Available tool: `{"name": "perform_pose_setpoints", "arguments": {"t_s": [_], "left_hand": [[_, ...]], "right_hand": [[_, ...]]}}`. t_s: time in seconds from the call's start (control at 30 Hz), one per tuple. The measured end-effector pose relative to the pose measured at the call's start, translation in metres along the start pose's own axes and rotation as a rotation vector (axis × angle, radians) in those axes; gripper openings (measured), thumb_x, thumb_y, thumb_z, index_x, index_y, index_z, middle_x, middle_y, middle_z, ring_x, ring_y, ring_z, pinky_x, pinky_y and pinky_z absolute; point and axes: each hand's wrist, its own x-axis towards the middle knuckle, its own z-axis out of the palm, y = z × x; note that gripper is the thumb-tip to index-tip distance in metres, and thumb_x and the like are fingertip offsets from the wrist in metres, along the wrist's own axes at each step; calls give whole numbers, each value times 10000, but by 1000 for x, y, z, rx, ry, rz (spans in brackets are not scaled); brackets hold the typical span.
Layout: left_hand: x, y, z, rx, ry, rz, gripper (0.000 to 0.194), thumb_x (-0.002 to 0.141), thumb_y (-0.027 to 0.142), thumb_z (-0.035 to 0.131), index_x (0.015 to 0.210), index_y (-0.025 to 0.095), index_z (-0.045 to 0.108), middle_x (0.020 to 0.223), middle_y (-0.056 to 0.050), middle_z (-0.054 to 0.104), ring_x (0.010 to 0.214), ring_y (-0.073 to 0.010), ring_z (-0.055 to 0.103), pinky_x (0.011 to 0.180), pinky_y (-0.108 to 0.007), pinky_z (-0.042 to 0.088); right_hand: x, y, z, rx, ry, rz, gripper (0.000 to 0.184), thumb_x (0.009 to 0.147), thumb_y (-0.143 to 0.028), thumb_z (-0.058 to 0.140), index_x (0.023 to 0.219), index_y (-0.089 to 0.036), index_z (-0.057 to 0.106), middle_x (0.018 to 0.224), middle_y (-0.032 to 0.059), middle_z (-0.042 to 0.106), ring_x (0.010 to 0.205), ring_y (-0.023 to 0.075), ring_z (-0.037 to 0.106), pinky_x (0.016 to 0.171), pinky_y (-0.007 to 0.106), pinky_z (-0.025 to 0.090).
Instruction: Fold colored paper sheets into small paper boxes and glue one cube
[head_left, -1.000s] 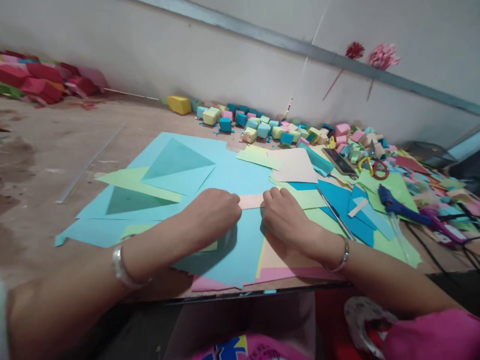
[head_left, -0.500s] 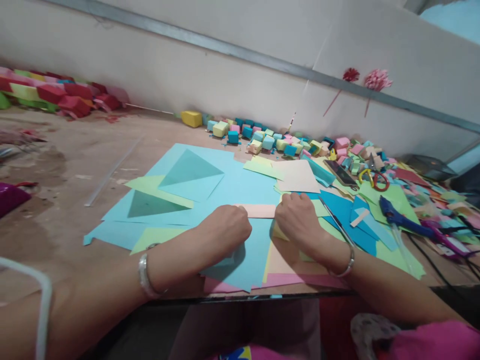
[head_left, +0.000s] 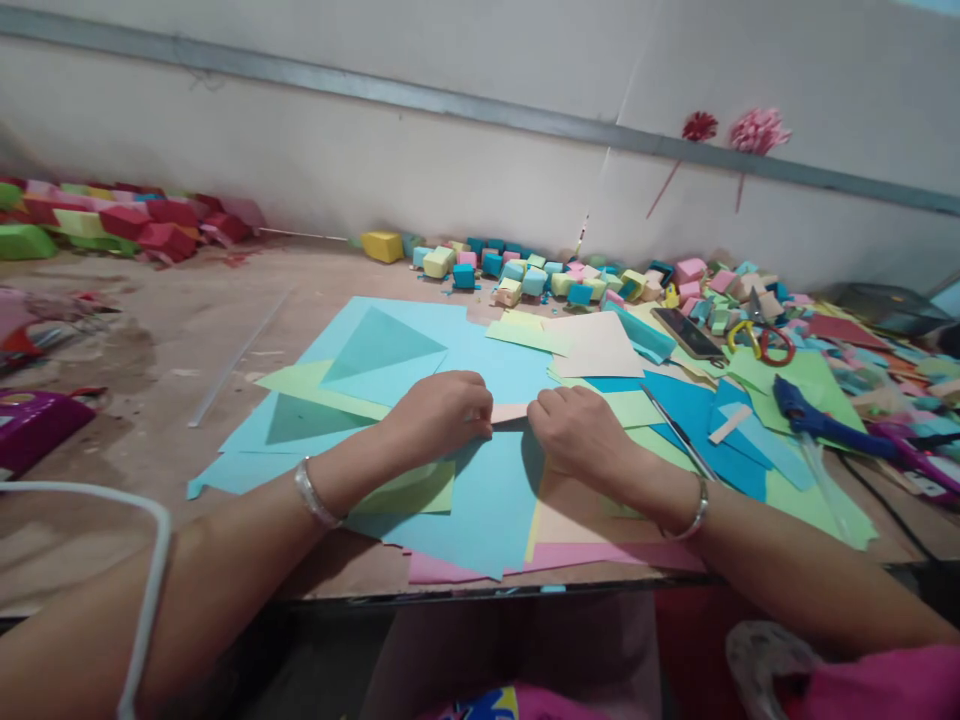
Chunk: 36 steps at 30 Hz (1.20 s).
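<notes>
Since the earlier frame, the left hand (head_left: 450, 415) has rolled so that its thumb side shows, and the gap between the two hands has narrowed. Clock positions are taken from the peach paper strip (head_left: 510, 413). At 9 o'clock, by the view's left edge, lies a purple device (head_left: 37, 432). A pile of mainly red and pink paper blocks (head_left: 169, 228) stands at 10 o'clock. Between 9 and 10 lies a thin clear rod (head_left: 241, 358). Light-blue sheets (head_left: 405, 325) spread beneath the work. Immediately at 9 o'clock, the left hand pinches the strip's near end between thumb and fingers. The strip is stretched between the hands, above the light-blue paper. Immediately at 3 o'clock, the right hand (head_left: 574, 430) is curled closed on the strip's other end, knuckles up; its fingertips are hidden. Farther toward 3 o'clock lies a pen (head_left: 679, 432), with a phone (head_left: 686, 333) at 2. Yellow-and-red scissors (head_left: 761, 342) lie between 2 and 3. A blue glue gun (head_left: 825, 425) rests farthest out, at 3 o'clock.
</notes>
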Motion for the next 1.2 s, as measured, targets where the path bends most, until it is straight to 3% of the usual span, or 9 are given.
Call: {"name": "perform_pose_setpoints", "arguments": {"t_s": [0.1,0.2,0.33,0.47,0.6,0.7,0.9,1.1,1.2], "left_hand": [[0,-3,3,-5,168,-27,161,832,149,545,795,178,699,830,-44,703,780,-185,618,687,-276,411],[2,-6,0,-130,252,-98,167,825,186,531,799,184,695,787,-31,716,721,-171,609,661,-270,407],[5,-10,-3,-448,235,-245,164,777,273,561,733,183,691,657,-7,696,627,-155,592,630,-262,430],[6,-10,-5,-691,272,-294,296,717,243,519,939,172,703,824,-38,722,762,-187,630,672,-285,472],[5,-9,-5,-864,125,-195,540,624,176,529,1150,176,653,1101,-86,698,845,-207,646,644,-282,494],[5,-9,-2,-708,127,-116,444,693,281,616,1114,166,697,1198,-109,663,917,-224,634,680,-284,505],[7,-12,7,-542,176,-205,431,825,466,537,1048,151,727,977,-82,723,714,-173,615,641,-275,473],[6,-8,6,-517,199,-261,410,878,426,452,622,161,630,568,11,567,569,-120,510,558,-226,395],[6,-5,5,-728,211,-369,288,835,388,514,816,151,676,576,29,522,515,-110,493,500,-222,406]], "right_hand": [[3,11,2,135,160,135,286,843,-29,364,774,-139,619,742,90,612,641,170,470,572,313,225],[8,22,4,521,256,236,258,849,-85,403,767,-148,639,740,62,640,665,145,515,597,277,303],[13,30,7,1133,184,376,156,790,-197,524,744,-162,668,574,-14,573,573,114,504,577,242,371],[15,31,10,1443,110,498,162,757,-250,563,777,-145,685,498,-51,493,510,99,456,529,235,370],[17,31,15,1495,106,537,156,766,-262,573,752,-141,671,525,-49,504,504,79,441,503,219,336],[18,33,17,1527,98,534,183,790,-306,590,740,-143,657,562,-38,520,508,73,443,493,216,333],[18,34,17,1536,91,585,405,862,-516,550,1011,-151,639,587,-28,533,461,82,461,430,217,350],[19,32,28,1483,199,565,406,698,-199,669,1091,-141,589,757,13,646,632,124,608,553,240,489],[19,33,33,1521,244,488,541,672,-139,629,1209,-141,558,782,0,644,656,122,615,617,264,529]]}}
